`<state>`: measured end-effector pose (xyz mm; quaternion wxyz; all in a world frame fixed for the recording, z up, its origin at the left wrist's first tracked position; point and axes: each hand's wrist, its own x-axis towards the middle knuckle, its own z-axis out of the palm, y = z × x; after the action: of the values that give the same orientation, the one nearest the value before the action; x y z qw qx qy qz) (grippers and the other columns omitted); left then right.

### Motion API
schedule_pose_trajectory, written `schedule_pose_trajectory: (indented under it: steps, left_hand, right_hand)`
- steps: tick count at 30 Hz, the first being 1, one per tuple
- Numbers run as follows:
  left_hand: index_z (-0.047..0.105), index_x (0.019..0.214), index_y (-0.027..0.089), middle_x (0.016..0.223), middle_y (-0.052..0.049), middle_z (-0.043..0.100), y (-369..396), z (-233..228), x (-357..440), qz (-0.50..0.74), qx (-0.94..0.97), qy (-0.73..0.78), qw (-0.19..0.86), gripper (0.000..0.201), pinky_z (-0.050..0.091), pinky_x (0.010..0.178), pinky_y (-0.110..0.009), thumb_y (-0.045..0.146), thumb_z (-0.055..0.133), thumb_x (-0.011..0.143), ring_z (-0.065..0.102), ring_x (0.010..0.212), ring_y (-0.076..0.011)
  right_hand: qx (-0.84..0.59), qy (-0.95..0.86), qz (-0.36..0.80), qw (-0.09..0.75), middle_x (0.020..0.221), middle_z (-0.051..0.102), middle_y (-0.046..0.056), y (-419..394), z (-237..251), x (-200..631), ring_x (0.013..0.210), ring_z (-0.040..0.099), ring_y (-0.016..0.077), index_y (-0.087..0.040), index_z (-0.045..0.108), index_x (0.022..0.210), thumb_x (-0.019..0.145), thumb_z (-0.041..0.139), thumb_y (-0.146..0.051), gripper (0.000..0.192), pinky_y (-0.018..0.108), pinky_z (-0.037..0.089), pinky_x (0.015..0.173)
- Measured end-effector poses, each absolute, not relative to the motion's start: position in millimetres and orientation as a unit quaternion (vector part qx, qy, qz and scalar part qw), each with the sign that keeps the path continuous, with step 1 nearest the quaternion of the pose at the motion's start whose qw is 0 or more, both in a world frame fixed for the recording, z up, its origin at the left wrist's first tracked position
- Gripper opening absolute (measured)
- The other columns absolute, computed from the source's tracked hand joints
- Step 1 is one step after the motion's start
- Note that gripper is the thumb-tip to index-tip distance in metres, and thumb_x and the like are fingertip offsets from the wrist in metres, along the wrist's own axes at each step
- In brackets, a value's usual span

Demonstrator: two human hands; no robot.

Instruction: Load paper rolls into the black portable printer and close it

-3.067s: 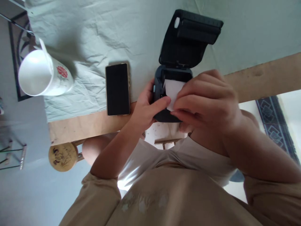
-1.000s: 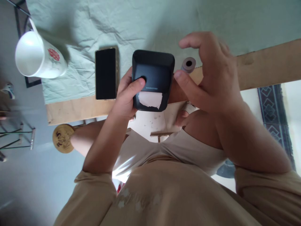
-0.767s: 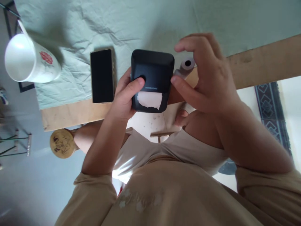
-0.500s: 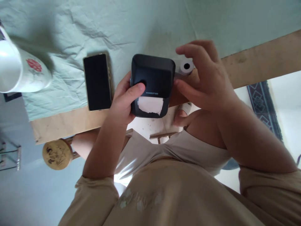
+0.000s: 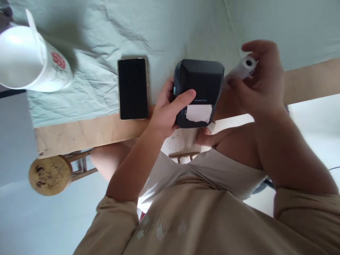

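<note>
Two hands work at mid-frame over the near edge of a bare wooden tabletop point(image 5: 87, 132). Left hand point(image 5: 166, 111) wraps a boxy, matte black printer point(image 5: 199, 86) with rounded corners, thumb laid across its top; a torn white paper strip point(image 5: 199, 113) juts from its slot. To the right, the right hand point(image 5: 261, 83) curls closed around a small white paper roll point(image 5: 244, 67), a cylinder with a dark core hole. Left of the printer, a flat phone point(image 5: 132, 88) with glossy black screen lies on a wrinkled pale green cloth point(image 5: 159, 32). At upper left stands a smooth white jug point(image 5: 32, 63) with a red flower print.
</note>
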<state>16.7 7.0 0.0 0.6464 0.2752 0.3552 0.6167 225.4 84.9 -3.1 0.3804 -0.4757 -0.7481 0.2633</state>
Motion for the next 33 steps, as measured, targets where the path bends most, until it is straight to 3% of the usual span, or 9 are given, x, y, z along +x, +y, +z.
schedule_pose_trajectory:
  steps: [3,10,16,21,24,27,30,33]
  left_hand:
    - [0.057,0.107,0.021,0.083,0.006,0.065,8,-1,15,0.628,0.261,0.357,0.640,0.026,0.055,0.054,-0.017,0.024,0.072,0.087,0.066,0.063,-0.0077]
    - [0.057,0.107,0.020,0.083,0.006,0.069,12,-4,12,0.617,0.238,0.374,0.650,0.026,0.055,0.054,-0.017,0.027,0.069,0.085,0.069,0.064,-0.0098]
    - [0.062,0.111,0.021,0.086,0.004,0.071,7,-2,9,0.625,0.195,0.373,0.658,0.035,0.059,0.058,-0.022,0.026,0.077,0.080,0.072,0.071,-0.0141]
    - [0.067,0.107,0.022,0.088,0.002,0.072,6,1,9,0.624,0.184,0.391,0.651,0.035,0.059,0.059,-0.023,0.026,0.081,0.076,0.071,0.071,-0.0151]
    - [0.067,0.108,0.022,0.089,0.001,0.072,5,3,8,0.614,0.171,0.416,0.649,0.040,0.058,0.058,-0.024,0.029,0.085,0.073,0.071,0.071,-0.0160]
    - [0.066,0.110,0.022,0.092,-0.001,0.073,4,4,6,0.600,0.173,0.427,0.654,0.046,0.057,0.057,-0.023,0.034,0.087,0.071,0.071,0.069,-0.0160]
    - [0.067,0.115,0.021,0.100,-0.004,0.075,2,1,5,0.596,0.190,0.423,0.655,0.052,0.061,0.066,-0.026,0.043,0.087,0.073,0.075,0.086,-0.0212]
    - [0.069,0.108,0.020,0.102,-0.004,0.075,3,0,6,0.607,0.161,0.418,0.657,0.038,0.063,0.089,-0.032,0.047,0.077,0.083,0.072,0.111,-0.0251]
  right_hand:
    - [-0.474,-0.732,0.287,0.396,0.102,0.049,0.002,85,7,224,0.075,0.046,0.0033,-0.031,0.053,0.126,0.075,0.056,-0.006,0.057,0.016,0.042,0.059]
    - [-0.469,-0.769,0.238,0.364,0.129,0.056,0.002,92,19,218,0.090,0.058,0.0064,-0.033,0.052,0.128,0.079,0.058,-0.009,0.055,0.021,0.054,0.075]
    - [-0.452,-0.820,0.164,0.311,0.124,0.058,0.005,132,-5,211,0.091,0.058,0.0072,-0.026,0.053,0.128,0.073,0.062,-0.011,0.057,0.022,0.056,0.078]
    - [-0.409,-0.864,0.149,0.253,0.122,0.059,0.009,148,-6,221,0.099,0.060,0.0132,-0.024,0.053,0.131,0.078,0.064,-0.020,0.054,0.032,0.057,0.088]
    - [-0.376,-0.878,0.107,0.277,0.129,0.057,0.010,139,16,224,0.124,0.056,0.0196,-0.024,0.050,0.134,0.081,0.065,-0.023,0.055,0.038,0.054,0.104]
    - [-0.316,-0.876,0.055,0.359,0.118,0.061,0.007,118,37,220,0.119,0.058,0.0212,-0.028,0.053,0.128,0.088,0.056,-0.025,0.041,0.041,0.053,0.102]
    - [-0.237,-0.885,0.112,0.385,0.120,0.061,0.008,98,39,213,0.124,0.058,0.0212,-0.027,0.053,0.130,0.086,0.057,-0.022,0.045,0.042,0.055,0.107]
    - [-0.181,-0.905,0.141,0.357,0.129,0.058,0.012,88,27,205,0.120,0.061,0.0212,-0.019,0.050,0.129,0.085,0.062,-0.025,0.046,0.042,0.058,0.107]
